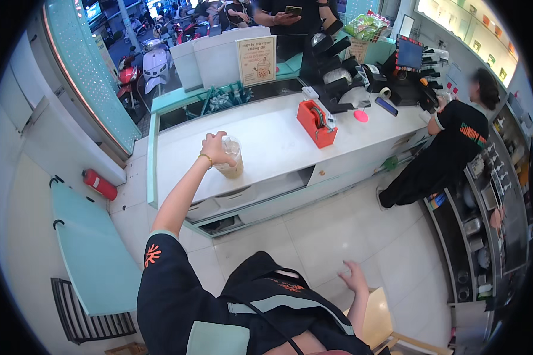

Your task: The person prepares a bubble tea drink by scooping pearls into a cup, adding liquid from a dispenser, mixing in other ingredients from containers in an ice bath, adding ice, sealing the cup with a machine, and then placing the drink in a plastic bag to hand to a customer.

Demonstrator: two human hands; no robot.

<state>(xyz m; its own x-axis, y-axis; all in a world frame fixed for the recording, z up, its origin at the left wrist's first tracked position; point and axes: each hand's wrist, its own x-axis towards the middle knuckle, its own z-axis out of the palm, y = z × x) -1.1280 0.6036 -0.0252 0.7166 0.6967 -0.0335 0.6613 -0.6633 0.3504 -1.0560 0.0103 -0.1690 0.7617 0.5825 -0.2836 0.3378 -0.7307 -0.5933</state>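
Observation:
A clear plastic cup (232, 169) with ice and a pale brown drink stands upright on the white counter (266, 128), towards its left end. My left hand (216, 150) is around the cup's upper part from the left, fingers spread over the near and far sides of the rim. Some of the rim is hidden by the hand. Low on the right, my right hand (354, 278) hangs over the floor near a wooden chair (375, 317). Its fingers are apart and nothing is in it.
An orange tape dispenser (317, 124), a phone (386, 106) and a tablet (409, 53) are on the counter. At the right, a co-worker (453, 128) stands by it. Across it, a person holds a phone (294, 10). A fire extinguisher (99, 184) is left.

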